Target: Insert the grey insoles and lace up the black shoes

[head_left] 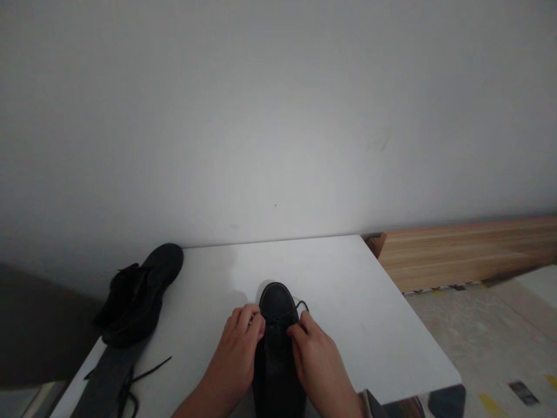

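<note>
A black shoe [274, 348] lies on the white table in front of me, its rounded toe pointing away. My left hand [237, 348] is closed against the shoe's left side, fingers curled at the edge near the lacing. Opposite it, my right hand [319, 354] pinches thumb and forefinger together at the right edge of the lacing. A thin black shoelace [302, 303] loops out just above the right fingertips. What lies inside the left fingers is mostly hidden.
A white table [339, 278] stands against the pale wall [278, 128]. At its left lie a second dark shoe [134, 307], a long dark flat piece [115, 374] and a loose black lace [152, 368]. A wooden board [465, 247] runs along the wall at right.
</note>
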`<state>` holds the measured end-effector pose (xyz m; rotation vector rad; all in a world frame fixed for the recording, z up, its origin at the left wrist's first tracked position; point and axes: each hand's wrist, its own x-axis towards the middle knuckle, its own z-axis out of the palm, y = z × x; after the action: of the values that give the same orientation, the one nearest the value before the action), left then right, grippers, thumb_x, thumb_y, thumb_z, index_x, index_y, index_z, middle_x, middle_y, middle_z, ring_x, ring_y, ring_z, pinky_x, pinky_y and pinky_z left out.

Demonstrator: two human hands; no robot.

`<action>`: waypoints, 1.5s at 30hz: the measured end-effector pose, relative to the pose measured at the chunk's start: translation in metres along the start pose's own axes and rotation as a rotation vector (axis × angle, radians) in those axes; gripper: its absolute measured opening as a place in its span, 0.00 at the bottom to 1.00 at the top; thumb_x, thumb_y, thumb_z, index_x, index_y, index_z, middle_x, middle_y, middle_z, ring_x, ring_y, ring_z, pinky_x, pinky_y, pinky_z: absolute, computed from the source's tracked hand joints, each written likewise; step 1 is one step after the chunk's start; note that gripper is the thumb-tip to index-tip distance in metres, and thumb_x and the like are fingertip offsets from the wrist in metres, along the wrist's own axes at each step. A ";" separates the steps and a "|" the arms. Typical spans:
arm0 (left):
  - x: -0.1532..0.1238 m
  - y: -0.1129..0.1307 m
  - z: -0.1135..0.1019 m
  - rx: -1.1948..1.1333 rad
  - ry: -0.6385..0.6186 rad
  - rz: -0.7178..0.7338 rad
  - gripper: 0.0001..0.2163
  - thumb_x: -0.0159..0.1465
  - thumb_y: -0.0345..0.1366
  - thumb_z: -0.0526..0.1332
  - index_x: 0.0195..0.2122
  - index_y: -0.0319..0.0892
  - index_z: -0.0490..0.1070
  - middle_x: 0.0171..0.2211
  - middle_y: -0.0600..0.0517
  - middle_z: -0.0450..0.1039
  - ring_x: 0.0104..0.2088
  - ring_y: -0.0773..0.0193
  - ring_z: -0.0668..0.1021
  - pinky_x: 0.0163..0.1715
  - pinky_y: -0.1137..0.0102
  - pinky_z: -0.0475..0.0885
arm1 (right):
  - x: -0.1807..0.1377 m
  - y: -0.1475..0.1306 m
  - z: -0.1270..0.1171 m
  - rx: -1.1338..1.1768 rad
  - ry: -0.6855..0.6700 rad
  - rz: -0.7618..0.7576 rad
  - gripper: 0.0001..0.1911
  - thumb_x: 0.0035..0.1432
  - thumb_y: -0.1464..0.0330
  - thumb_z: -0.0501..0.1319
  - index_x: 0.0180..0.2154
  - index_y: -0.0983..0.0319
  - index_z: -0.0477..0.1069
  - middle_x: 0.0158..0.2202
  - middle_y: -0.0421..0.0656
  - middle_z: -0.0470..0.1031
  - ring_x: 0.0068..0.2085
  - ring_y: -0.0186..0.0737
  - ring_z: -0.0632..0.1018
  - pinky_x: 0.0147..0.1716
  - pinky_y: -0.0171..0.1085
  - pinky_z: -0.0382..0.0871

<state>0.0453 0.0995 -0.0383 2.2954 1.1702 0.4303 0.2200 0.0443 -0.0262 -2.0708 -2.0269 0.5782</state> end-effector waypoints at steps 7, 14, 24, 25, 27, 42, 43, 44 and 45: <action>-0.003 -0.004 -0.014 -0.467 0.135 -0.039 0.10 0.73 0.36 0.47 0.40 0.44 0.66 0.39 0.48 0.71 0.43 0.56 0.74 0.46 0.61 0.70 | 0.000 0.000 0.003 -0.019 0.023 -0.010 0.18 0.62 0.83 0.53 0.40 0.62 0.79 0.44 0.51 0.74 0.41 0.47 0.81 0.42 0.42 0.76; -0.001 0.010 -0.026 -0.492 0.175 -0.022 0.08 0.70 0.35 0.56 0.40 0.45 0.76 0.36 0.51 0.77 0.39 0.60 0.79 0.41 0.68 0.72 | -0.001 0.001 0.004 0.031 0.275 -0.158 0.15 0.58 0.83 0.59 0.35 0.60 0.80 0.46 0.50 0.75 0.45 0.53 0.77 0.42 0.48 0.74; -0.002 0.061 -0.083 -0.503 0.383 0.337 0.11 0.68 0.24 0.58 0.41 0.48 0.75 0.34 0.56 0.78 0.35 0.69 0.79 0.36 0.77 0.72 | -0.016 -0.023 -0.095 0.713 0.511 -0.518 0.10 0.64 0.77 0.63 0.40 0.57 0.78 0.35 0.39 0.79 0.36 0.34 0.79 0.35 0.30 0.73; -0.003 0.066 -0.089 -0.511 0.402 0.366 0.11 0.68 0.23 0.58 0.42 0.48 0.75 0.34 0.56 0.78 0.35 0.69 0.78 0.36 0.77 0.72 | -0.019 -0.026 -0.106 0.724 0.529 -0.555 0.10 0.64 0.76 0.63 0.40 0.56 0.78 0.35 0.39 0.79 0.36 0.34 0.79 0.34 0.30 0.73; -0.002 0.073 -0.098 -0.526 0.431 0.408 0.13 0.67 0.22 0.58 0.43 0.48 0.74 0.34 0.55 0.77 0.35 0.69 0.78 0.35 0.77 0.72 | -0.024 -0.030 -0.124 0.746 0.568 -0.626 0.09 0.65 0.76 0.63 0.40 0.56 0.78 0.35 0.39 0.79 0.36 0.34 0.78 0.33 0.31 0.72; 0.009 0.026 -0.076 -0.202 -0.072 -0.078 0.08 0.67 0.42 0.60 0.38 0.44 0.73 0.30 0.54 0.73 0.29 0.64 0.73 0.30 0.71 0.66 | 0.007 0.019 -0.091 0.742 0.217 -0.136 0.08 0.67 0.63 0.59 0.38 0.59 0.74 0.27 0.38 0.72 0.27 0.34 0.71 0.25 0.32 0.63; 0.011 0.016 -0.069 -0.144 -0.125 -0.110 0.09 0.65 0.43 0.62 0.40 0.44 0.75 0.31 0.54 0.74 0.31 0.62 0.74 0.33 0.70 0.67 | 0.012 0.025 -0.080 0.679 0.132 -0.115 0.10 0.66 0.63 0.58 0.38 0.60 0.75 0.27 0.38 0.73 0.27 0.35 0.71 0.26 0.33 0.64; 0.013 0.007 -0.061 -0.117 -0.156 -0.136 0.11 0.65 0.44 0.62 0.43 0.44 0.76 0.33 0.53 0.75 0.32 0.61 0.75 0.36 0.68 0.68 | 0.017 0.030 -0.069 0.636 0.070 -0.100 0.10 0.66 0.64 0.57 0.38 0.61 0.76 0.26 0.39 0.73 0.26 0.36 0.71 0.26 0.34 0.64; 0.015 0.000 -0.053 -0.118 -0.169 -0.153 0.13 0.65 0.44 0.62 0.46 0.44 0.76 0.35 0.52 0.75 0.33 0.61 0.76 0.38 0.68 0.68 | 0.021 0.033 -0.058 0.605 0.030 -0.089 0.11 0.65 0.65 0.57 0.39 0.61 0.76 0.28 0.40 0.75 0.27 0.37 0.72 0.27 0.35 0.65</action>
<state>0.0275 0.1286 0.0055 2.0805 1.1918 0.2363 0.2734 0.0714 0.0104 -1.6080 -1.6402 0.9872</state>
